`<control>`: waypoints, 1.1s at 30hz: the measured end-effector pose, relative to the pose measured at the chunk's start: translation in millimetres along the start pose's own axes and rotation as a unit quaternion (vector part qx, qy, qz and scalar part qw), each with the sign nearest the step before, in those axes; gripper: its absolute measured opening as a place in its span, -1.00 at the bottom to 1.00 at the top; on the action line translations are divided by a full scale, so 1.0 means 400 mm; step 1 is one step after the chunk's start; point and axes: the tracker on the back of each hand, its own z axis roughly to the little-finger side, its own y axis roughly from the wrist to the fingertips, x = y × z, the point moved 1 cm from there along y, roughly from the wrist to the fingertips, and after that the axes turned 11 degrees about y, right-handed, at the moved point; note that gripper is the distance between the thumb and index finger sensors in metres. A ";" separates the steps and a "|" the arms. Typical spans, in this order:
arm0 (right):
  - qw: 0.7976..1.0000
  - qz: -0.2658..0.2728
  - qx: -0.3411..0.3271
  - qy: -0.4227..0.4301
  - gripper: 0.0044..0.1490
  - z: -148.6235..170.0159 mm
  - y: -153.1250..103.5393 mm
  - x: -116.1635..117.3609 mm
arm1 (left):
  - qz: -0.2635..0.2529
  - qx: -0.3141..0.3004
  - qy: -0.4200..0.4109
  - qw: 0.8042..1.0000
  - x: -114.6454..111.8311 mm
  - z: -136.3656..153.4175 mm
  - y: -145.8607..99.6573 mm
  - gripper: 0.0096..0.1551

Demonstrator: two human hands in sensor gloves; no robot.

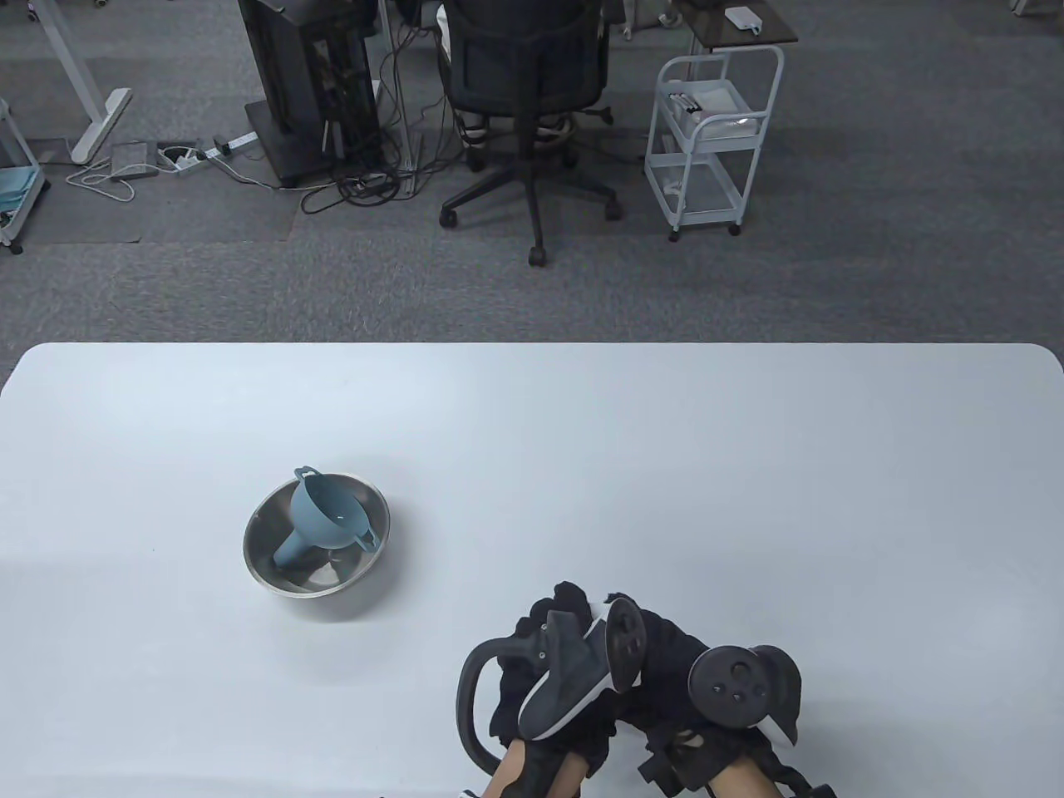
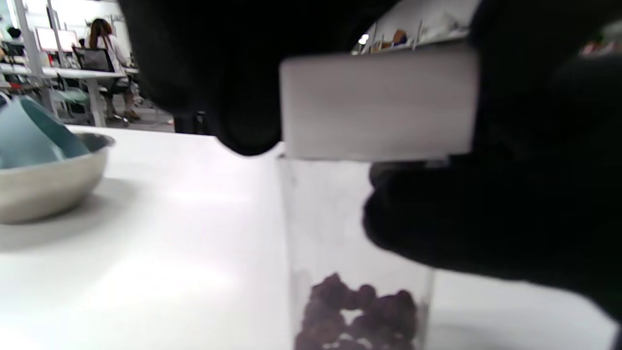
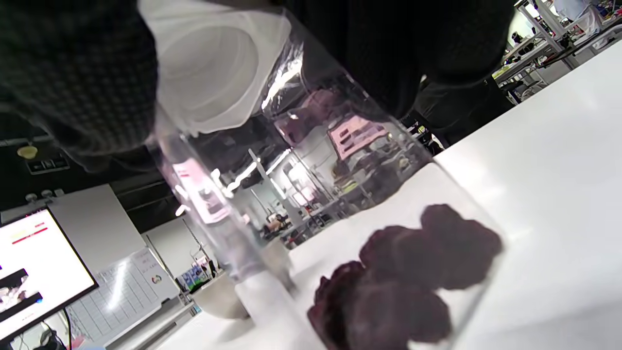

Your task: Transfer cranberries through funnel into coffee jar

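Observation:
A clear jar (image 2: 330, 218) with a white lid (image 2: 379, 107) stands on the white table near its front edge. Dark red cranberries (image 2: 359, 311) lie at its bottom. In the table view both hands hide the jar. My left hand (image 1: 573, 611) curls over the lid from above. My right hand (image 1: 665, 657) grips the jar's body below the lid. The right wrist view looks up along the jar (image 3: 301, 160) to the lid (image 3: 209, 73), with the cranberries (image 3: 408, 277) close by. A blue funnel (image 1: 320, 519) lies on its side in a steel bowl (image 1: 266, 557), well left of the hands.
The white table (image 1: 748, 465) spreads wide behind and beside the hands. The bowl (image 2: 48, 184) with the funnel (image 2: 29, 136) is the only other thing on it. Beyond the far edge are an office chair (image 1: 524, 91) and a white cart (image 1: 711, 141).

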 end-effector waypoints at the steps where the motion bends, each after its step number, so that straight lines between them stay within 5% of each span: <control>1: 1.000 0.003 -0.003 -0.002 0.29 -0.001 0.000 -0.003 | -0.005 -0.007 -0.009 1.000 0.001 0.001 -0.002 0.01; 12: 1.000 0.005 -0.030 -0.007 0.23 -0.015 -0.003 -0.014 | -0.135 -0.158 0.022 0.978 -0.009 0.012 -0.034 -0.07; 19: 0.999 -0.007 -0.017 -0.031 0.24 -0.011 0.001 -0.009 | -0.181 -0.162 -0.005 0.970 -0.046 0.058 -0.047 0.05; 27: 0.998 0.035 0.059 -0.014 0.24 0.017 0.005 -0.026 | -0.217 -0.141 -0.204 0.944 -0.118 0.176 -0.027 -0.05; 33: 0.988 0.067 0.136 -0.014 0.24 0.037 0.047 -0.018 | -0.192 -0.134 -0.324 0.917 -0.181 0.234 -0.006 -0.06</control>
